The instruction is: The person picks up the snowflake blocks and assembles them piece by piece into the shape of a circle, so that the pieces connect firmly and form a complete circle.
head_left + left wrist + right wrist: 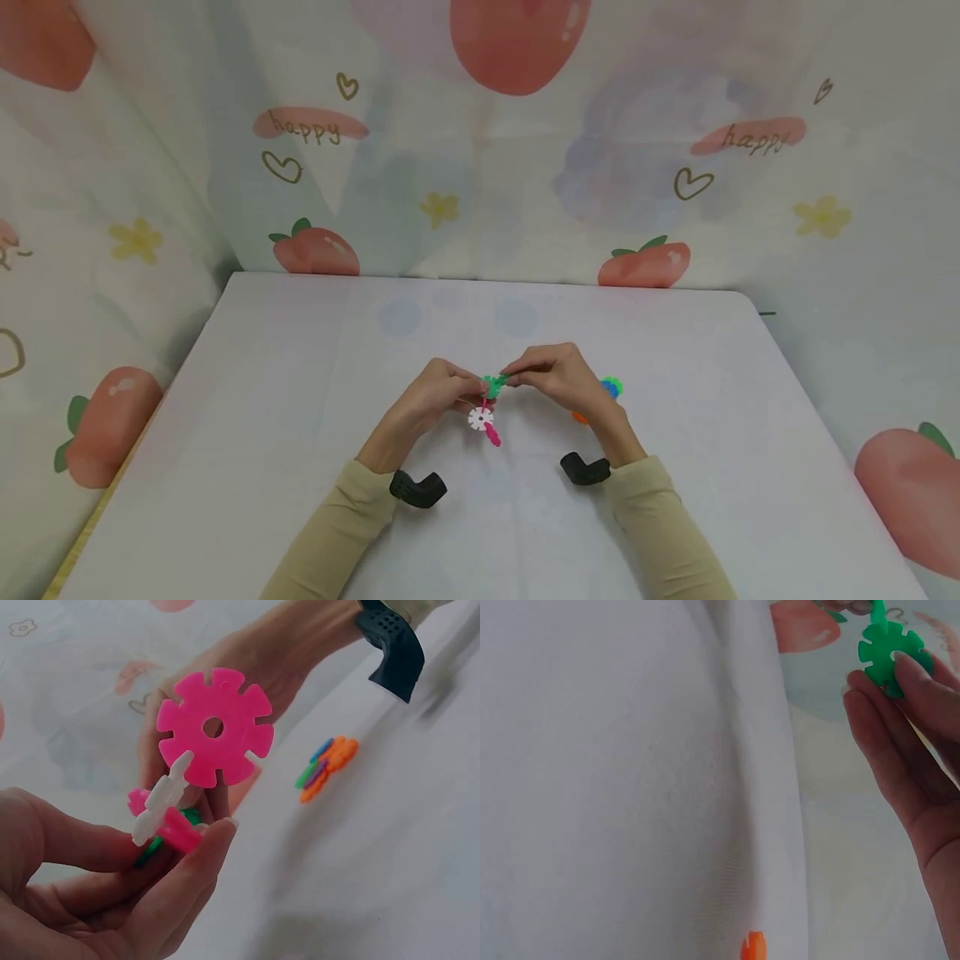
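Above the middle of the table my left hand [437, 393] pinches a small joined set of plastic snowflake discs. It includes a white notched disc [479, 419] and a large pink disc [238, 733] that faces the left wrist camera. Close beside it, my right hand [557, 375] pinches a green snowflake disc [881, 654] between thumb and fingers. This disc touches another green piece at the left fingertips; whether the two are slotted together I cannot tell. The left fingers partly cover the inner pink and green pieces.
Behind the right wrist, a cluster of orange, blue, green and purple discs [339, 754] lies on the white-covered table [225, 433]. A patterned curtain [487, 183] hangs along the table's far edge. Each wrist wears a black mount [418, 490].
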Available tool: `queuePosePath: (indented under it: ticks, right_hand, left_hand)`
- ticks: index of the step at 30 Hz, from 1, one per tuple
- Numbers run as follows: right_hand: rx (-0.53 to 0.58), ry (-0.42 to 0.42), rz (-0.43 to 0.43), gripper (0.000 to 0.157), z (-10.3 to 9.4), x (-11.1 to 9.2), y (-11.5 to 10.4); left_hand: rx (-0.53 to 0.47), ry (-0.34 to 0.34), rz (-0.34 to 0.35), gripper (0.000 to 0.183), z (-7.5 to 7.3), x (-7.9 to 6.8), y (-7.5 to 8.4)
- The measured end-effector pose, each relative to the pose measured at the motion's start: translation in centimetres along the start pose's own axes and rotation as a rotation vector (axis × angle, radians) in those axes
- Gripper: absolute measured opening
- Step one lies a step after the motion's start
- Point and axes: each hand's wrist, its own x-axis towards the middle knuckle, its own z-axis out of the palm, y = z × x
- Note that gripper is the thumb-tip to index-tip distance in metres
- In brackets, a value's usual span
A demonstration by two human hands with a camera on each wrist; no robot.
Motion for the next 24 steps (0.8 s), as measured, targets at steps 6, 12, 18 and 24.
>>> queuePosePath:
  ticks: [6, 12, 18, 24]
  right_hand:
    - [0.051, -0.003, 0.031, 0.013, 0.6, 0.1, 0.2]
    - [0.046, 0.010, 0.059, 0.012, 1.1, 0.2, 0.2]
    - [-0.001, 0.024, 0.023, 0.012, 1.0, 0.3, 0.1]
    - [0.029, 0.020, 0.066, 0.013, 0.6, 0.2, -0.1]
  left_hand:
    - [0.016, 0.025, -0.013, 0.022, -0.1, -0.1, -0.2]
    - [0.032, 0.048, 0.003, 0.022, -0.3, 0.0, -0.4]
    - [-0.013, -0.029, -0.001, 0.026, -0.8, 0.0, -0.2]
    - [-0.090, -0.101, -0.006, 0.028, -0.9, 0.1, -0.2]
